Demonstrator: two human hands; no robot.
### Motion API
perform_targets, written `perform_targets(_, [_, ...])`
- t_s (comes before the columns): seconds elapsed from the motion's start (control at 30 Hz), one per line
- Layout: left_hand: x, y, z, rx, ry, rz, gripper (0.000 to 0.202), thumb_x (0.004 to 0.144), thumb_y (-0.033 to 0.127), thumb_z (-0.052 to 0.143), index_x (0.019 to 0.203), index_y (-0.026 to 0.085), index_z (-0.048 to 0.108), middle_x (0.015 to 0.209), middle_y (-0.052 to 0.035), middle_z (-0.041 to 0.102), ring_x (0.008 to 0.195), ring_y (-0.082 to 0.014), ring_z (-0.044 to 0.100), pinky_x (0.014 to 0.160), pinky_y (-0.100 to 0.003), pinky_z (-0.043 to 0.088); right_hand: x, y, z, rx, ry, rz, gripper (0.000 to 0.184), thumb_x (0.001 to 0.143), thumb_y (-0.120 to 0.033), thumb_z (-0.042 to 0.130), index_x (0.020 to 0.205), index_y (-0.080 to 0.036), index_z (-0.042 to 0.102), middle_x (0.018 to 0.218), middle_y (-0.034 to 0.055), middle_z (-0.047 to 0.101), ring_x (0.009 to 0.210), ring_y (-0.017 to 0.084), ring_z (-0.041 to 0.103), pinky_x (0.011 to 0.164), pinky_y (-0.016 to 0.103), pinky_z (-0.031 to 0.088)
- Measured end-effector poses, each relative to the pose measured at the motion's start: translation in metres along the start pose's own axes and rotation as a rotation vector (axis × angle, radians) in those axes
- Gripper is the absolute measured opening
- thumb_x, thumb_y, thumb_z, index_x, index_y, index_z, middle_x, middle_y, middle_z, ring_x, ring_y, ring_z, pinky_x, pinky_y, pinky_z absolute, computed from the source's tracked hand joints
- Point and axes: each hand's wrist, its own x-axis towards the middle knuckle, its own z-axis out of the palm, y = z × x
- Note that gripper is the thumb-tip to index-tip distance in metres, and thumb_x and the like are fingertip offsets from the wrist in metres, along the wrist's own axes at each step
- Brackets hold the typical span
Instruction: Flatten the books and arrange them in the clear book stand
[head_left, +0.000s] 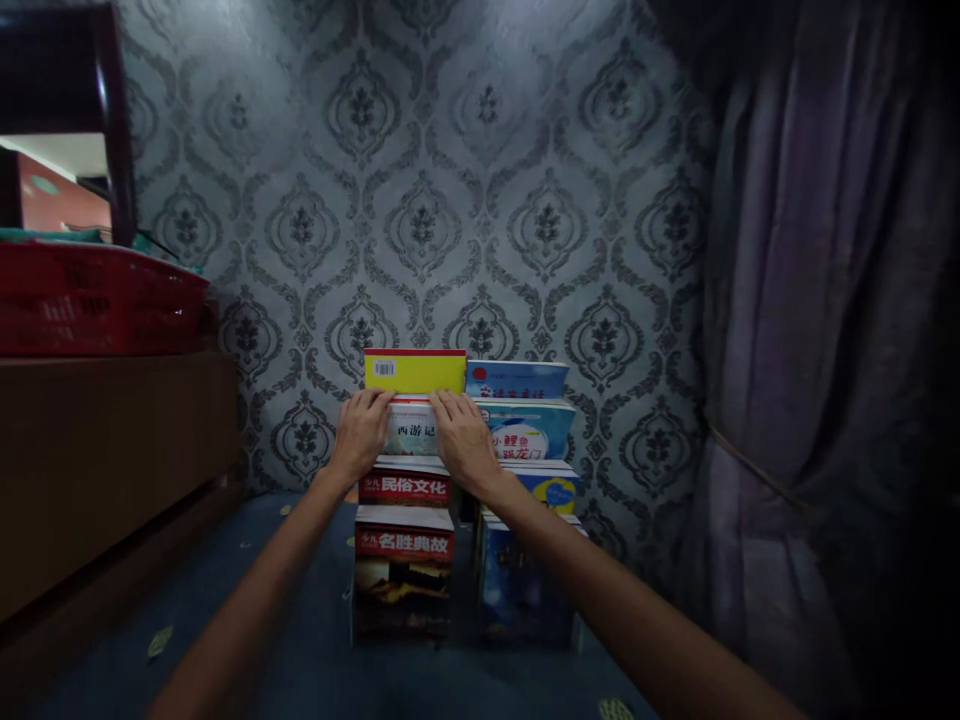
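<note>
Both arms reach forward to books standing in two stepped columns. My left hand (pixel 363 428) and my right hand (pixel 461 432) grip the top corners of a pale book (pixel 412 430) in the left column, fingers curled over its upper edge. Behind it rises a yellow book (pixel 420 370) with a barcode and a red top edge. In front stand a red-topped book (pixel 405 487) and a dark-covered book (pixel 403 590). The right column holds a light blue book (pixel 517 378), a blue-green book (pixel 536 430), a blue-and-yellow book (pixel 559 492) and a dark blue book (pixel 521 585).
Patterned wallpaper (pixel 420 220) covers the wall behind. At left, a red basket (pixel 97 300) sits on a brown cabinet (pixel 112 450). A purple curtain (pixel 787 250) hangs at right, tied with a cord. The books stand on a dark blue surface (pixel 292 580).
</note>
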Motion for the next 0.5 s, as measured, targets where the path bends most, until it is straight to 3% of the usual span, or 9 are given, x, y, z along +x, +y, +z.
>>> perform_targets(0.13, [-0.026, -0.002, -0.013, -0.232, 0.098, -0.063, 0.040, 0.099, 0.024, 0.038, 0.136, 0.017, 0.052, 0.137, -0.0131, 0.054, 0.129, -0.0236, 0.048, 0.111, -0.042, 0.038, -0.022, -0.018, -0.003, 0.118, 0.053, -0.037, 0.059, 0.085, -0.003, 0.040, 0.144, -0.004, 0.045, 0.148, 0.0195, 0.049, 0.141, 0.028, 0.038, 0.117, 0.051, 0.030])
perform_targets(0.23, [-0.062, -0.002, -0.017, -0.334, 0.157, -0.236, 0.041, 0.099, 0.028, 0.039, 0.135, 0.016, 0.054, 0.135, -0.0130, 0.057, 0.129, -0.0227, 0.050, 0.112, -0.042, 0.038, -0.044, -0.035, 0.000, 0.234, 0.000, -0.117, 0.054, 0.088, -0.005, 0.039, 0.140, -0.010, 0.051, 0.142, 0.0156, 0.056, 0.136, 0.025, 0.045, 0.116, 0.048, 0.034])
perform_targets(0.37, [-0.101, 0.000, -0.004, -0.464, 0.143, -0.490, 0.042, 0.097, 0.034, 0.039, 0.126, 0.014, 0.063, 0.126, -0.0138, 0.065, 0.120, -0.0243, 0.059, 0.107, -0.042, 0.043, -0.061, -0.045, 0.010, 0.283, -0.092, -0.080, 0.046, 0.091, -0.008, 0.042, 0.135, -0.011, 0.057, 0.131, 0.0156, 0.064, 0.123, 0.026, 0.055, 0.109, 0.046, 0.043])
perform_targets(0.5, [-0.114, 0.007, 0.011, -0.565, 0.096, -0.557, 0.045, 0.097, 0.037, 0.040, 0.125, 0.012, 0.065, 0.126, -0.0147, 0.067, 0.120, -0.0252, 0.060, 0.108, -0.042, 0.043, -0.063, -0.044, 0.017, 0.283, -0.091, -0.042, 0.047, 0.092, -0.008, 0.041, 0.137, -0.011, 0.055, 0.131, 0.0159, 0.064, 0.121, 0.025, 0.056, 0.107, 0.046, 0.044])
